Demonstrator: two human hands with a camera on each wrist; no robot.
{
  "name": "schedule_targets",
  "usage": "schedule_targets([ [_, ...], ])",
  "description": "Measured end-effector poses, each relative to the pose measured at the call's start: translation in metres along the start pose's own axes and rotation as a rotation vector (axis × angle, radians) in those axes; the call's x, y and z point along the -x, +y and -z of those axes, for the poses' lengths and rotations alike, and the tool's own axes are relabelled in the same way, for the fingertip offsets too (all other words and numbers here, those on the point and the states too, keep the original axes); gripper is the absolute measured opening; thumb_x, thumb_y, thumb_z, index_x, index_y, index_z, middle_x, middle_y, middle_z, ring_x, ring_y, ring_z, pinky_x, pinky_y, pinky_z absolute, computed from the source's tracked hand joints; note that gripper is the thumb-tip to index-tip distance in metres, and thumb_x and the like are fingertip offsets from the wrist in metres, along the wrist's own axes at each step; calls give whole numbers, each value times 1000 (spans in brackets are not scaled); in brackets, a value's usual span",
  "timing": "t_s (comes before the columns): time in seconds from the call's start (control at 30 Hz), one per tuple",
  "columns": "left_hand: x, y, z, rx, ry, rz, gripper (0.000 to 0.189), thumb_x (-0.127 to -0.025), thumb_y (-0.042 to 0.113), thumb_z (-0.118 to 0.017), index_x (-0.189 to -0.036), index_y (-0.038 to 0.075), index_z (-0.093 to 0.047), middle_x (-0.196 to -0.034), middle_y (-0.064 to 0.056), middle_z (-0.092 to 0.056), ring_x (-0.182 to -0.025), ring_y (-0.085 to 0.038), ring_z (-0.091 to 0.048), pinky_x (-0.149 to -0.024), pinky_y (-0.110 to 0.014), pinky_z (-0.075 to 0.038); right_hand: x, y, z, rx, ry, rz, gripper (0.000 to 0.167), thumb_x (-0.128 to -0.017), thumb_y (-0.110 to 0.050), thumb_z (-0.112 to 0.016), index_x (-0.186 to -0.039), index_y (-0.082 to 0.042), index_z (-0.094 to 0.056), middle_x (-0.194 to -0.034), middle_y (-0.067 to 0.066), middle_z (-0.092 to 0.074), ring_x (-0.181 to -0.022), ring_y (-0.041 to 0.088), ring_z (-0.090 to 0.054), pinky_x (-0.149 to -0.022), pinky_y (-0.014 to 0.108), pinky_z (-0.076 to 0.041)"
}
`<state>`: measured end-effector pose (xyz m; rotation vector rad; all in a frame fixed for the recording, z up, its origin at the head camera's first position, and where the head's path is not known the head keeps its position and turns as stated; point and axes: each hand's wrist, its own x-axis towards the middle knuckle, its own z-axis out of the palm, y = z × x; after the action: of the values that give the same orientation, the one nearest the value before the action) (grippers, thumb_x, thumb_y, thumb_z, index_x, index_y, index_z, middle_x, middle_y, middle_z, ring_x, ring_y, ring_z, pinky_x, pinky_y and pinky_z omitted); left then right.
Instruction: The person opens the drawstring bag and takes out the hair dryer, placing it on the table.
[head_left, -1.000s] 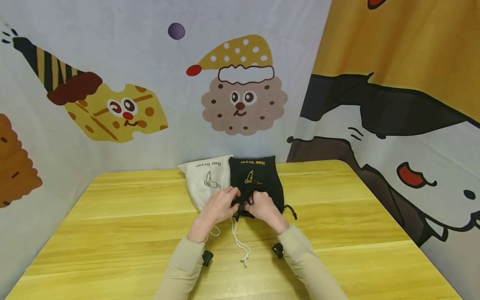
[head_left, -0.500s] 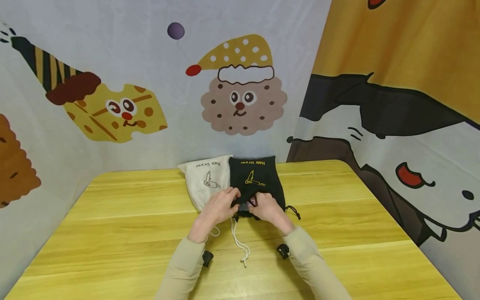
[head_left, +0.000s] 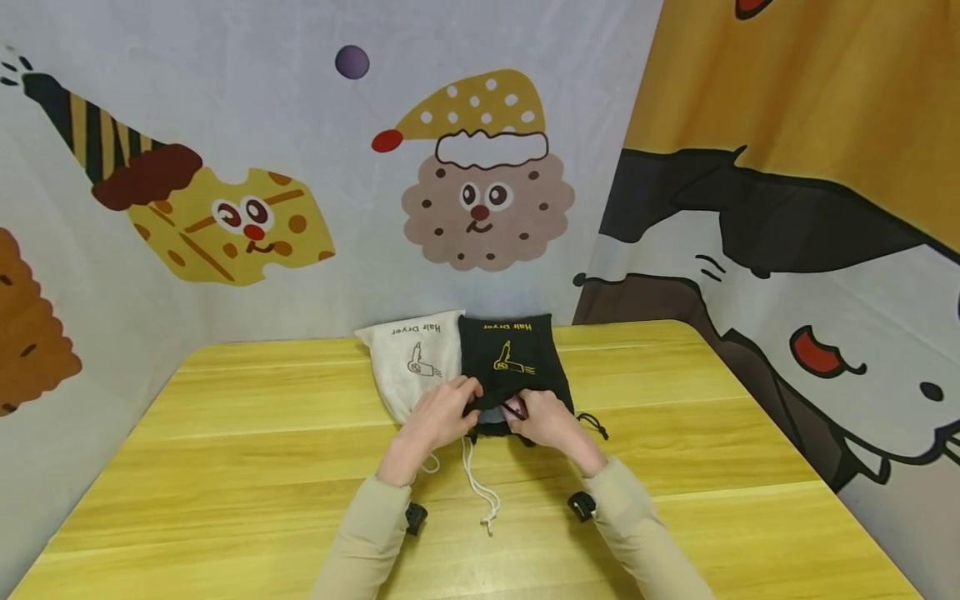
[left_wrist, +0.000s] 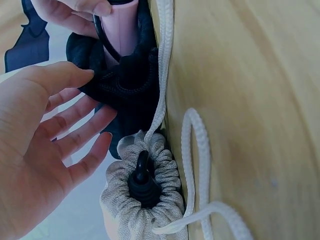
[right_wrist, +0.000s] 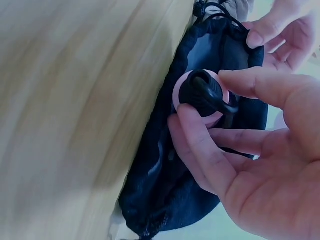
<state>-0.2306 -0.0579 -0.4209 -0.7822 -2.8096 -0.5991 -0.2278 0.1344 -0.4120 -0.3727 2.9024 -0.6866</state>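
A black drawstring bag (head_left: pixel 517 346), printed with yellow "Hair Dryer" lettering, lies flat at the table's far side. My left hand (head_left: pixel 442 410) pinches the left edge of its mouth, thumb on the rim and fingers behind. Inside the mouth is the pink handle of a hair dryer (left_wrist: pixel 121 30), its black end and loop facing out; the rest is hidden by cloth. My right hand (head_left: pixel 551 419) holds that handle (right_wrist: pixel 177 93) between thumb and fingers. A white drawstring bag (head_left: pixel 408 354) lies against the black one, its mouth gathered round a black cord end (left_wrist: pixel 145 187).
The white bag's drawstring (head_left: pixel 480 492) trails toward me on the wooden table (head_left: pixel 247 467). A black cord (head_left: pixel 595 425) sticks out at the black bag's right. Behind the table hangs a cartoon-printed cloth (head_left: pixel 292 125).
My right hand has shifted to the right with the hair dryer's handle, and the black bag's mouth is spread wider. The black bag slid slightly right; my left hand stays put.
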Motion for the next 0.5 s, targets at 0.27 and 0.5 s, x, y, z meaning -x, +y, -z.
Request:
schedule_targets([
  [0.27, 1, 2, 0, 4, -16, -3, 22, -83, 14, -68, -103, 11, -61, -89, -1, -59, -72, -13, -55, -62, -26, -46, 6, 9, 5, 24, -19, 28, 16, -81, -15, -72, -87, -7, -60, -74, 3, -54, -62, 15, -50, -55, 25, -41],
  [0.5, 0, 4, 0, -11, -22, -31, 21, -83, 15, -68, -103, 12, -62, -88, 0, -59, -70, -12, -54, -60, -24, -45, 9, 19, 15, 19, -68, 57, 16, -81, -12, -72, -92, -6, -61, -76, 3, -56, -66, 15, -49, -58, 26, -41],
])
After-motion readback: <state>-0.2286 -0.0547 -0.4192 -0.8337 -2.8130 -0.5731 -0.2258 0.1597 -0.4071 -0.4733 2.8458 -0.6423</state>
